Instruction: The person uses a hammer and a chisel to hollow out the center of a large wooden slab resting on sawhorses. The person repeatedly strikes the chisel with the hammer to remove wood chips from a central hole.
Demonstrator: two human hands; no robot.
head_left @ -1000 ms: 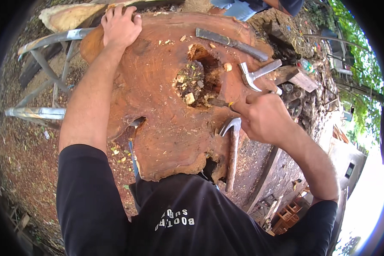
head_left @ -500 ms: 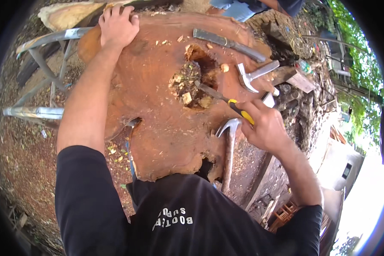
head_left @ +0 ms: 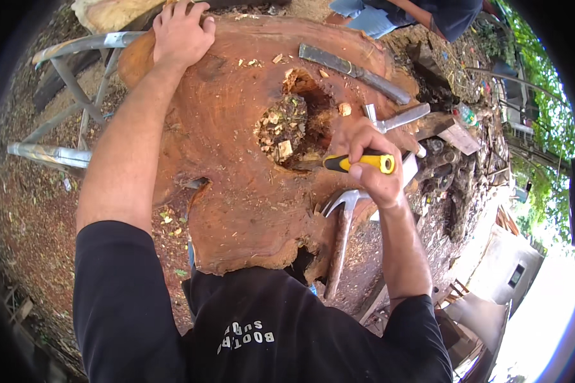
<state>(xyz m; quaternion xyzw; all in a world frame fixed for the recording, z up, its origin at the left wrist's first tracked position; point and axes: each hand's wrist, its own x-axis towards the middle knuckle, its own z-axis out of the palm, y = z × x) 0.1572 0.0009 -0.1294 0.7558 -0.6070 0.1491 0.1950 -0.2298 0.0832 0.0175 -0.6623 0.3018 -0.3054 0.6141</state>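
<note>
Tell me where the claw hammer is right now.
In the head view, the claw hammer lies at the wood slab's near right edge, just below the right hand, which holds a yellow-handled tool.

An outdoor yard in bright daylight. The ground (head_left: 25,210) is bare reddish-brown soil strewn with wood chips and sawdust. A grey metal tube frame (head_left: 64,96) stands on it beyond the left edge of the wood slab. Past the slab's right edge lies a heap of dark scrap wood and roots (head_left: 453,172). Green leafy trees (head_left: 543,108) fill the upper right, with glaring white light below them, and a pale low building with a small dark window (head_left: 514,274) at the lower right
</note>
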